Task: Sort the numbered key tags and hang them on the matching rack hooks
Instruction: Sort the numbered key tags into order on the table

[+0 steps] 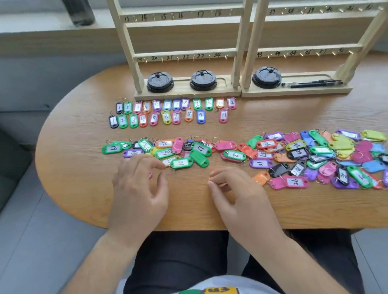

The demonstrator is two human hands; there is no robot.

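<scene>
– While both hands sit at the near edge of the tabletop (pixel 75 166), what does each one hold?

– Fingertips of the right hand (pixel 237 189) pinch an orange tag (pixel 213 170), which the fingers largely cover. The left hand (pixel 137 189) has its fingers curled, with the thumb close to the forefinger. A pink sliver (pixel 150 174) shows beneath them. Whether it is gripped cannot be determined.

– Where are the other key tags?

– They lie in two groups.
1. The sorted rows (pixel 165 117) are two lines of tags laid flat, label up, just near of the left rack's base. Their numbers rise from left to right, starting at 1.
2. The loose pile (pixel 260 163) is a band across the middle of the tabletop. It starts just beyond the left hand and reaches the right edge of view. Its tags overlap, and some lie label down. A green tag (pixel 201 148) marked 17 lies in the left part.

– And the racks?

– The left rack (pixel 185 55) and right rack (pixel 305 48) are wooden and stand side by side at the far edge. Their rails carry handwritten numbers above small hooks (pixel 226 57). Numbers 14 to 24 are legible on the left rack. Three black lids (pixel 160 82) sit in the bases, two in the left and one in the right. A black pen (pixel 310 84) lies in the right base.
</scene>
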